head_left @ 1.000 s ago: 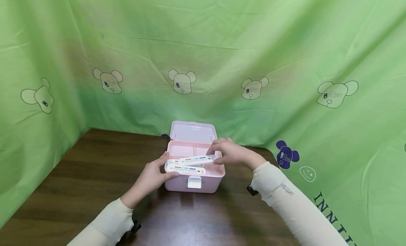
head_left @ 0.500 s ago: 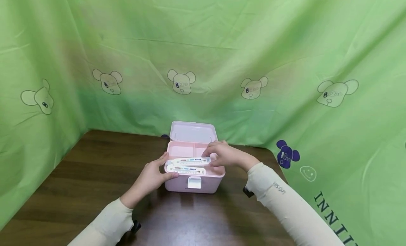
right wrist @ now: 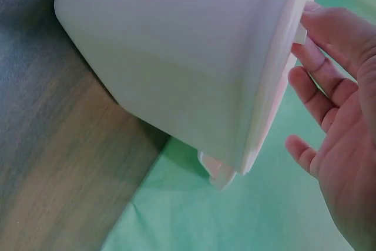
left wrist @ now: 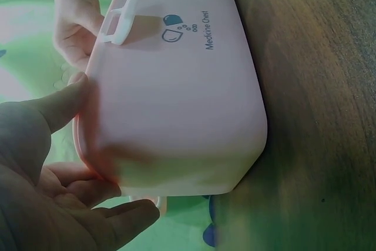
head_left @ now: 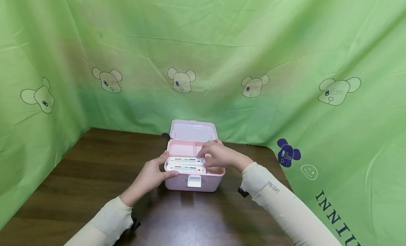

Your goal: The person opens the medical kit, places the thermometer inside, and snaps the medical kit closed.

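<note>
A pink medicine chest stands open on the table, its printed front seen in the left wrist view. My left hand holds its front left corner, thumb on the front rim and fingers along the left side. Two long white thermometer packs lie side by side across the top of the chest: a front pack and a rear pack. With thumb and fingers, my right hand pinches the right end of the rear pack. In the right wrist view, a small white end shows between thumb and finger.
The lid is tipped back behind the chest. A divider splits the rear part inside. The white latch hangs at the front. Brown wooden table surrounds the chest, with a green printed curtain behind.
My right hand has moved left and lowered the rear thermometer pack, which has gone from slanted to level beside the front one. The left hand stays on the chest.
</note>
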A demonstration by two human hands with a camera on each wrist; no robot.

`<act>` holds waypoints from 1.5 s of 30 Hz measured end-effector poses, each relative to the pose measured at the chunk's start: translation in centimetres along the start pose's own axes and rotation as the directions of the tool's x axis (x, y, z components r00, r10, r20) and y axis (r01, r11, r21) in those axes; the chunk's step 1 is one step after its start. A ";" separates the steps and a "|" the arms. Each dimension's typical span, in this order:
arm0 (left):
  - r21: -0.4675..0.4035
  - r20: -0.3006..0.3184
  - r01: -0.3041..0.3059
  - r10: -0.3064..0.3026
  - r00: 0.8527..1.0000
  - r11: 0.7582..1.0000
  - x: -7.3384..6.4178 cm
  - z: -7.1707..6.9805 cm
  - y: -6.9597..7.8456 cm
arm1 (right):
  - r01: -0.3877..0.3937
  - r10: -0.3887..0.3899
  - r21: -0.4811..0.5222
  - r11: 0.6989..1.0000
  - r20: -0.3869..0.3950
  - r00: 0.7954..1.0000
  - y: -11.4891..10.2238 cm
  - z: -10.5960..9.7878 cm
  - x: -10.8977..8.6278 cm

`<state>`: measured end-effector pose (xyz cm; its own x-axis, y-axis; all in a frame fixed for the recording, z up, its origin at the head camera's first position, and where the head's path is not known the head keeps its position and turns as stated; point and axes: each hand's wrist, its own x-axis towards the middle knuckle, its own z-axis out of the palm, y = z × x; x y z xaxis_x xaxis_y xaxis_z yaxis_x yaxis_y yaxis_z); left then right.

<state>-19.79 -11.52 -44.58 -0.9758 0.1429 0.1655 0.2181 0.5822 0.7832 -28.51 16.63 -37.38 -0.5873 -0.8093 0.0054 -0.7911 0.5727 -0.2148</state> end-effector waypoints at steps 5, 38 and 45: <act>0.006 0.005 0.002 -0.002 1.000 1.000 -0.1 -0.1 0.0 | -0.003 0.003 -0.015 1.000 -0.005 1.000 -0.3 0.3 0.1; -0.019 -0.050 0.017 -0.018 0.999 1.000 0.2 -1.2 -0.7 | -0.029 0.044 0.072 0.997 -0.207 0.977 1.8 1.5 -3.3; -0.103 -0.093 -0.017 0.008 0.996 0.994 1.4 -2.4 -1.0 | -0.065 0.122 0.190 0.980 -0.305 0.944 3.9 2.0 -4.5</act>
<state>-21.46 -13.83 -43.71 -0.9714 0.0724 0.2263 0.2320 0.4939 0.8380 -28.66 22.26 -40.18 -0.7035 -0.6546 0.2767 -0.7041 0.5890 -0.3966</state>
